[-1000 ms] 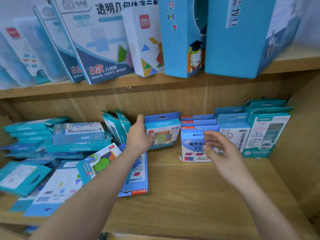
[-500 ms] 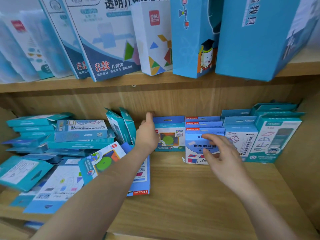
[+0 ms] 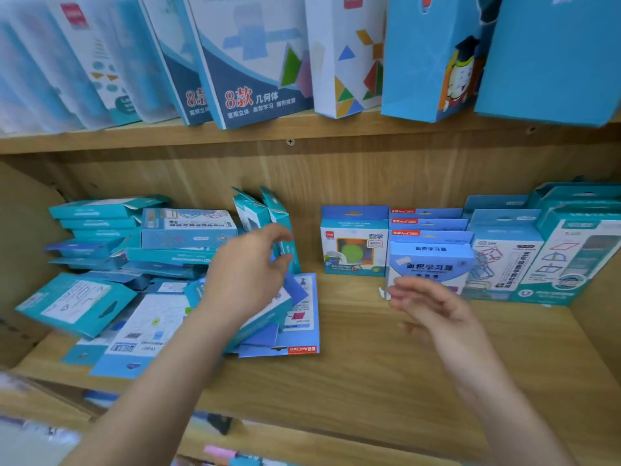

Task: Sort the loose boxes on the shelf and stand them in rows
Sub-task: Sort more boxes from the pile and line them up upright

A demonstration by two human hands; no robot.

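A small blue box with a green disc picture point(image 3: 354, 242) stands upright against the back wall, alone at the left end of the standing rows. Right of it stand a row of blue boxes point(image 3: 430, 260) and rows of teal boxes point(image 3: 507, 257). My left hand point(image 3: 250, 274) hovers open over the loose pile of flat blue and teal boxes point(image 3: 141, 264), fingers near two tilted teal boxes point(image 3: 268, 216). My right hand point(image 3: 433, 307) is open in front of the blue row, touching nothing.
The wooden shelf board point(image 3: 386, 364) runs between the pile and the side wall point(image 3: 601, 314) on the right. Large boxes point(image 3: 255, 55) lean on the upper shelf point(image 3: 302, 132) overhead. A lower shelf shows blurred items.
My left hand let go of the green-disc box, which now stands by the back wall, and drew back left over the pile. My right hand pulled away from the blue row.
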